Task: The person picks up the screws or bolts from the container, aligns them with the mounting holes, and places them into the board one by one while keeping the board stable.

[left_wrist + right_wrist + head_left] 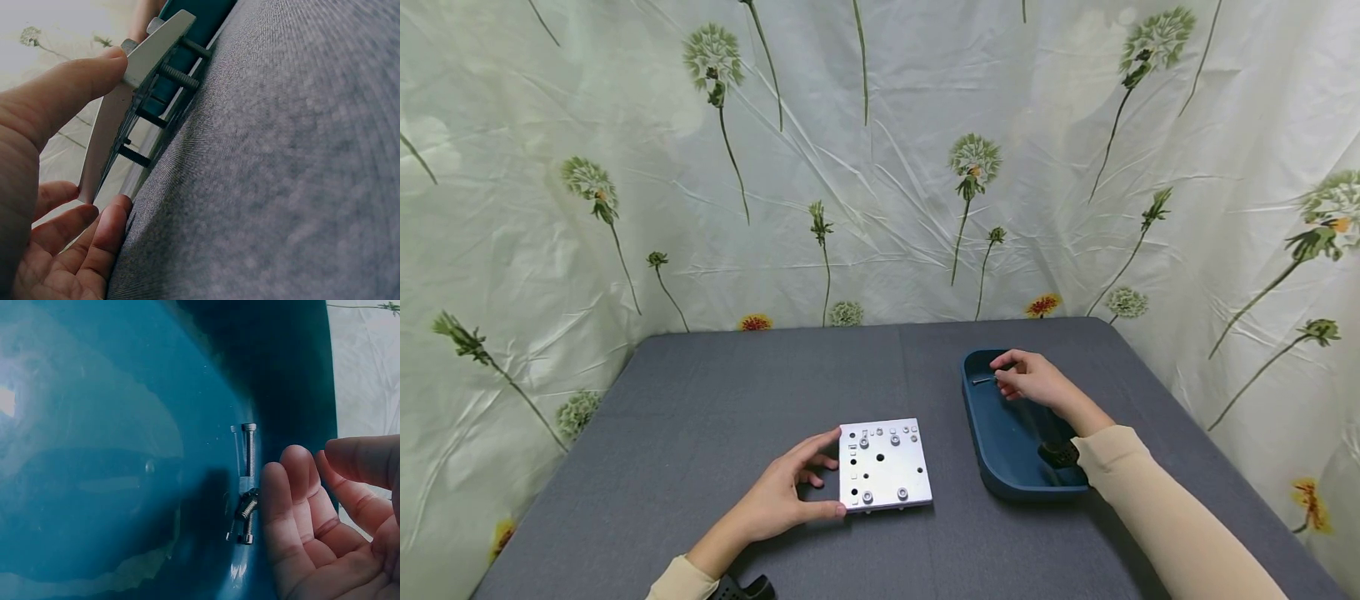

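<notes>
My left hand (786,492) holds a silver metal plate (887,471) by its left side, thumb at the near corner and index finger at the far one. Socket-head screws stand in the plate's top, and threaded shanks (181,76) stick out beneath it, above the cloth. Inside a blue tray (996,479), my right hand (1033,382) hovers at the far end with loosely bent fingers. Beside its fingertips, in the right wrist view, a few loose screws (249,450) lie along the tray's wall; no screw shows between the fingers. Whether a fingertip touches them is hard to tell.
A grey cloth covers the table (760,383). Behind and at both sides hangs a pale curtain (880,183) printed with dandelions. The tray's raised rim stands to the right of the plate, with a gap of bare cloth between them.
</notes>
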`<state>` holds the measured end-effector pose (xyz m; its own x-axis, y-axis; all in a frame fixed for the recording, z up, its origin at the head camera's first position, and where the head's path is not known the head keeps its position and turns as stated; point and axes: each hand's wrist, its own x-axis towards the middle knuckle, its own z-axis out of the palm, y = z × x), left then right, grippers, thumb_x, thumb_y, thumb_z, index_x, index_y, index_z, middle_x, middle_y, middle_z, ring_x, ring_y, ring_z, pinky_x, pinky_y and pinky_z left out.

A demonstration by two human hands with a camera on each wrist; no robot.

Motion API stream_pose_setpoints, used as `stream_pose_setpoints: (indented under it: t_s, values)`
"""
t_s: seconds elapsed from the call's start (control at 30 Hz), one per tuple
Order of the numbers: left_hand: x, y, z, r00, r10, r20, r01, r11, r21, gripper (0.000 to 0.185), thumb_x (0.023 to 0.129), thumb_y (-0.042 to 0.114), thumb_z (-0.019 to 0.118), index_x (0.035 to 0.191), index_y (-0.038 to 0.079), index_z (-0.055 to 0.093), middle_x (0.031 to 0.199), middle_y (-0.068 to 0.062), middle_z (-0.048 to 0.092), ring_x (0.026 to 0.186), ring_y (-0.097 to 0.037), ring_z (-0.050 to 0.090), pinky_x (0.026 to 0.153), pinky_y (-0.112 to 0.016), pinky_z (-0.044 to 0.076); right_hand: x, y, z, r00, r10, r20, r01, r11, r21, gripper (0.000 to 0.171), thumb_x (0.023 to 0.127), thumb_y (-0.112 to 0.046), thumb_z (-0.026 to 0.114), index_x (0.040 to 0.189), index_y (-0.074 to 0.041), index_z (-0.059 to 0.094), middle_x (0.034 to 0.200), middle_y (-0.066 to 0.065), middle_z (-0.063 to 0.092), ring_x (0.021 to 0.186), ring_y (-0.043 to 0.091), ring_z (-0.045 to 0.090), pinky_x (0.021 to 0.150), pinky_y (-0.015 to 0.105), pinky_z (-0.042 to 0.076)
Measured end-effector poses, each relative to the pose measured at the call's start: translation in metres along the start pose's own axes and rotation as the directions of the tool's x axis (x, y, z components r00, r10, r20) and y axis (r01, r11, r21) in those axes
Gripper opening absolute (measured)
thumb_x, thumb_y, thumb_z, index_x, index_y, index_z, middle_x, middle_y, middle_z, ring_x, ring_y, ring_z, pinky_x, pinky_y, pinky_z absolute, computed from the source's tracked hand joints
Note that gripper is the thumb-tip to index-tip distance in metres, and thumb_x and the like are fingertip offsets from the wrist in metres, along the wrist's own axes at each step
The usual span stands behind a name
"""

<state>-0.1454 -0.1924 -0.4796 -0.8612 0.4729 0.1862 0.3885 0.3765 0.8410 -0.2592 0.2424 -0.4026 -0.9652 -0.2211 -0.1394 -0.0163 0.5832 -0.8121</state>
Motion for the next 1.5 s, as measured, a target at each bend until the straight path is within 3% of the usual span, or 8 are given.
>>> stream_pose_setpoints:
  t_s: [0.43, 0.77, 1.07, 1.5]
  values:
    - [0.001, 0.003, -0.001, 1.000, 0.008, -0.005, -0.008, 1.000, -0.003, 0.097, 0.084, 0.036, 0.095, 0.164, 0.013, 0.045, 0.158, -0.014, 0.055, 0.122, -0.020, 0.067, 0.090, -0.025, 0.057, -0.002, 0.002, 0.000, 0.977, 0.191, -0.090, -0.191, 0.981, 0.009, 0.035, 0.110, -0.003, 0.050, 0.141, 0.014, 0.053, 0.086, 0.012, 0.071, 0.069, 0.010, 0.067, 0.068, 0.027, 0.063]
    - [0.000, 0.002, -0.002, 1.000, 0.005, -0.009, -0.005, 1.000, -0.009, 0.097, 0.083, 0.038, 0.095, 0.163, 0.014, 0.045, 0.158, -0.012, 0.056, 0.122, -0.022, 0.067, 0.090, -0.024, 0.057, 0.000, 0.002, 0.006, 0.960, 0.260, -0.109, -0.269, 0.960, -0.083, 0.041, 0.109, -0.003, 0.050, 0.147, 0.013, 0.048, 0.085, 0.011, 0.072, 0.066, 0.010, 0.067, 0.067, 0.027, 0.061]
    - [0.001, 0.002, -0.001, 1.000, 0.004, -0.005, -0.004, 1.000, -0.003, 0.097, 0.083, 0.037, 0.095, 0.163, 0.013, 0.045, 0.158, -0.013, 0.055, 0.122, -0.022, 0.068, 0.090, -0.025, 0.057, 0.003, 0.007, 0.007, 0.954, 0.271, -0.129, -0.284, 0.954, -0.096, 0.032, 0.108, -0.002, 0.054, 0.137, 0.013, 0.054, 0.088, 0.013, 0.075, 0.066, 0.008, 0.068, 0.065, 0.026, 0.061]
    - [0.000, 0.000, -0.001, 1.000, 0.013, -0.006, -0.013, 1.000, 0.003, 0.096, 0.084, 0.037, 0.095, 0.163, 0.014, 0.045, 0.157, -0.013, 0.057, 0.122, -0.022, 0.068, 0.090, -0.025, 0.058, 0.008, 0.014, 0.013, 0.953, 0.255, -0.162, -0.280, 0.947, -0.156, 0.010, 0.106, -0.004, 0.061, 0.108, 0.006, 0.063, 0.082, 0.011, 0.069, 0.067, 0.011, 0.066, 0.062, 0.026, 0.062]
